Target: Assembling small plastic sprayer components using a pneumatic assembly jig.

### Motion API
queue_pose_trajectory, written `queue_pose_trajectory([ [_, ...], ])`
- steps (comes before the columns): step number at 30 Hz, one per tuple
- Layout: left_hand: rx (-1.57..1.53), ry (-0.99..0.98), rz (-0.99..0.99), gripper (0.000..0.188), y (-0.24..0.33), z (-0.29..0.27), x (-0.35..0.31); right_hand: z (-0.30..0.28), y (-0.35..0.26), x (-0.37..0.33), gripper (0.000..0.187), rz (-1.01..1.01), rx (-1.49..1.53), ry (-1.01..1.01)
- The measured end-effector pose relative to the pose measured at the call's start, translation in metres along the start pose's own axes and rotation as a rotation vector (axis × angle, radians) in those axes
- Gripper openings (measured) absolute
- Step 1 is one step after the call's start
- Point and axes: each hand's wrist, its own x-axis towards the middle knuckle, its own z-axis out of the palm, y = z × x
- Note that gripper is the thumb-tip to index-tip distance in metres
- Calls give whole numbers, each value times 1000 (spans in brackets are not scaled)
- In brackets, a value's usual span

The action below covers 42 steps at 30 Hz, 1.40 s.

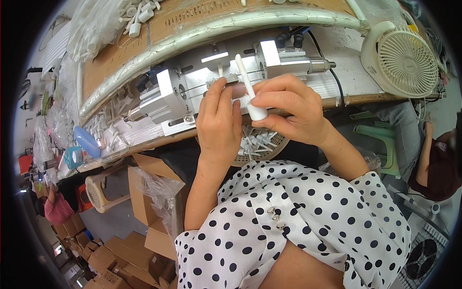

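My right hand point(293, 106) pinches a white plastic piece point(248, 86), a slim stem with a wider cylindrical end, held tilted with the stem upward. Beside it, my left hand point(217, 118) has its fingers close together at a small metal holder point(231, 79) in the middle of a bench fixture; whatever lies under the fingertips is hidden. On either side of the holder stand silver metal blocks, the left block point(168, 91) and the right block point(269, 55), with thin rods pointing inward. Below my hands, a round basket point(281, 148) contains several similar white pieces.
A white fan point(402, 55) stands at the bench's right. A pale padded tube point(211, 31) curves behind the fixture. White parts and a blue object point(86, 141) lie leftward. Cardboard boxes point(130, 255) fill the lower left. Another person point(435, 168) is at the right edge.
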Motion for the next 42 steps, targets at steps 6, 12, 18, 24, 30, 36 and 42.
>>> queue_pose_trajectory([
  [6, -44, 29, -8, 28, 0, 4, -4, 0, -3, -1, 35, 21, 54, -4],
  [12, -157, 85, -15, 29, -9, 4, -11, 9, -8, -9, 33, 260, 284, 18],
  [18, -225, 145, 21, 20, -11, -23, -12, 10, -3, -8, 31, 299, 330, 11],
  [24, -214, 261, 79, 15, -26, -48, 39, -7, -5, 6, 43, 122, 61, -344],
  [30, -100, 253, 232, 11, -98, -54, 166, -48, 34, 89, 30, -58, -562, -89],
  [36, 335, 369, 353, 29, -150, -30, 247, -46, 111, 155, 34, 108, -794, -107],
  [42, 179, -162, 117, 44, -131, -44, 238, -31, 104, 170, 31, 334, -758, -423],
])
